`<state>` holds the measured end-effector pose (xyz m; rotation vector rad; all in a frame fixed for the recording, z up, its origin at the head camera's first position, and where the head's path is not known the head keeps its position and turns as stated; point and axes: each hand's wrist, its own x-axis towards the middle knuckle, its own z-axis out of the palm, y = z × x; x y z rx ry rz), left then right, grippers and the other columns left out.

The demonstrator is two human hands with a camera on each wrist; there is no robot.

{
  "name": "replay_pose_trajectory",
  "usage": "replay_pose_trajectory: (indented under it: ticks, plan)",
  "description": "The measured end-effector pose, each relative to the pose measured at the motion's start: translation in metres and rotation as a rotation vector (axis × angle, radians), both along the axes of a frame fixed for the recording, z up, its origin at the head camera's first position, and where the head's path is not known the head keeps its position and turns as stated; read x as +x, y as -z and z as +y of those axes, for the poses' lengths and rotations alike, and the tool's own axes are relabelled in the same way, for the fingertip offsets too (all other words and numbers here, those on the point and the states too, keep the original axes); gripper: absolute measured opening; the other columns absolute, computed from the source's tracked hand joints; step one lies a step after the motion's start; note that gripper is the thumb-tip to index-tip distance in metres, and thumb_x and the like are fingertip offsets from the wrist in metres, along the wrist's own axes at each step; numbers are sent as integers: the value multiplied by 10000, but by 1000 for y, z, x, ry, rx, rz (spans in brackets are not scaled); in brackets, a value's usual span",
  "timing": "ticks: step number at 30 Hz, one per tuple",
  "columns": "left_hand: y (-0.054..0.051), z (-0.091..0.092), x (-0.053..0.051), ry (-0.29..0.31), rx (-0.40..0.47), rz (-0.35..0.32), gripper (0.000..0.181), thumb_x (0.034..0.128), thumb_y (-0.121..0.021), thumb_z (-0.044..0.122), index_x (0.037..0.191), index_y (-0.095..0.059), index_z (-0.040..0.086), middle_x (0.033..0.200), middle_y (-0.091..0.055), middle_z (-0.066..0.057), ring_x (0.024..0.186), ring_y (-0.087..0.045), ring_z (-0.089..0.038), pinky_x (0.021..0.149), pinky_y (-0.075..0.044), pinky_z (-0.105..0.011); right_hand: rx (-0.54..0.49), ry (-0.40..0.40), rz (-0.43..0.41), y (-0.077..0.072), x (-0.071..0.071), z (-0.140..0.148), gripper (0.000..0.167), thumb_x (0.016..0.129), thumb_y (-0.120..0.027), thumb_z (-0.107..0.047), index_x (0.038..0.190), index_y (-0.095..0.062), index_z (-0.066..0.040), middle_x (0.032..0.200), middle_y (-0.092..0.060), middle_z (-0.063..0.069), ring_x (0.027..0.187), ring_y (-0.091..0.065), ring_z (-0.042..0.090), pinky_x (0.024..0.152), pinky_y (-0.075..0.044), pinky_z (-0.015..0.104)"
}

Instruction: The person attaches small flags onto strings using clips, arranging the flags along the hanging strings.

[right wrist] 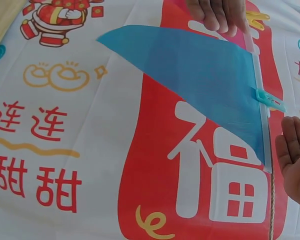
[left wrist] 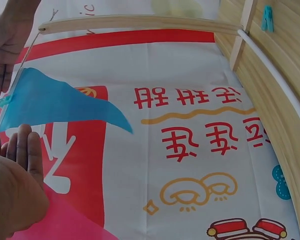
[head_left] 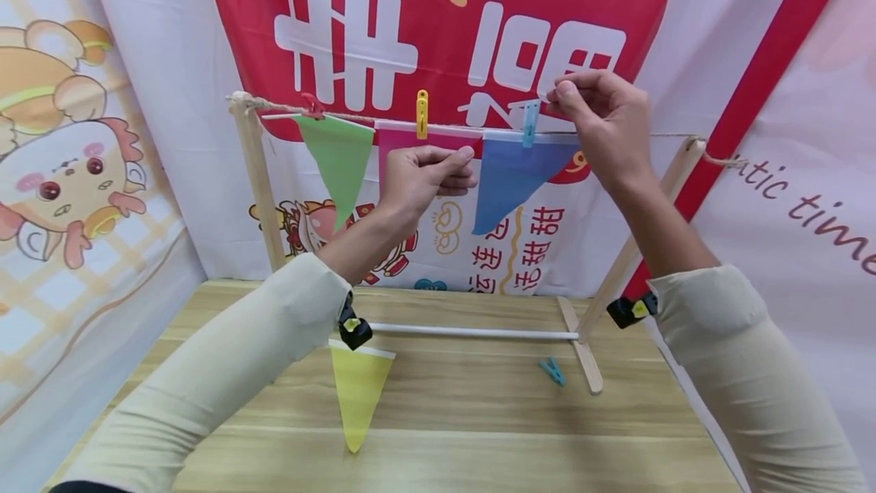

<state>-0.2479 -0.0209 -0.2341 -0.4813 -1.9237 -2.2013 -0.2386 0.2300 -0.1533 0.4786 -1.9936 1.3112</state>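
Beige rolled-up sleeves (head_left: pixel 233 371) are stretching nearest to us. Our left hand (head_left: pixel 427 177), with relaxed fingers and grasping nothing, is hovering near the upper left corner of the blue triangular pennant (head_left: pixel 513 173); our right hand (head_left: pixel 609 116), also released, is hovering beside the light-blue clothespin (head_left: pixel 530 122). It is fastening this pennant onto the twine (right wrist: pixel 272 210), while a yellow pennant (head_left: pixel 359 394) is lying on the wooden table (head_left: pixel 479 432).

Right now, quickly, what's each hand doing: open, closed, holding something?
Left hand: open, holding nothing, near the blue flag.
Right hand: open, holding nothing, beside the blue clip on that flag.
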Motion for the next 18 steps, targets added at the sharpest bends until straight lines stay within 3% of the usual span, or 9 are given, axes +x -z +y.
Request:
replay_pose_trajectory:
  ticks: [6,18]
  plan:
    - [5,-5,0,6,-9,8,277,1044,-846,306,1168,-864,59,985,-881,-80,901,-875,-197,894,-723,-358,-2,-40,26,7,2,2,321,1081,-779,-346,1298,-806,-110,1228,-832,42,1094,-821,143,1086,-662,326]
    - [10,-12,1,5,-48,12,296,1052,-837,329,1163,-853,55,993,-881,-79,902,-878,-207,884,-726,-371,45,4,2,13,11,1,365,1063,-798,-387,1346,-808,-157,1271,-834,59,1087,-808,151,1041,-673,290]
